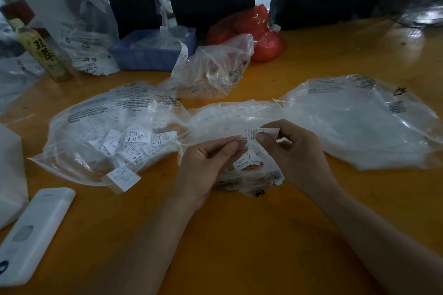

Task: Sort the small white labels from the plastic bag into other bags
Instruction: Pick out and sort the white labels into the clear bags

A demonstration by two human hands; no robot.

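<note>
On the orange desk (239, 235), nearest the person, a clear middle bag (251, 175) lies under both hands; a few loose labels (247, 161) show in it, one reading "MADE IN CHINA". To its left a larger clear bag (96, 127) with printed text holds many small white labels marked XS, S and L, and one label (123, 178) lies at its near edge. To the right another clear bag (359, 122) lies flat; its contents look pale and cannot be made out.

A white remote (33, 235) lies at the near left, beside a white object cut off by the frame edge. Farther back, a crumpled clear bag (215, 69) sits behind the middle one, with a paper strip (181, 57) hanging over it from a blue tray (148, 55) that holds more plastic. A red bag (259, 33) sits right of the tray, touching the crumpled bag. At the far left stand a bottle (40, 52) with a yellow label and another clear bag (88, 38). Dark panels close off the back.

The left hand (208, 165) has its fingers curled, thumb and fingertips pinching near the edge of a label (261, 134). The right hand (290, 148) pinches the same label between thumb and forefinger, held just above the middle bag, its other fingers loosely bent.
</note>
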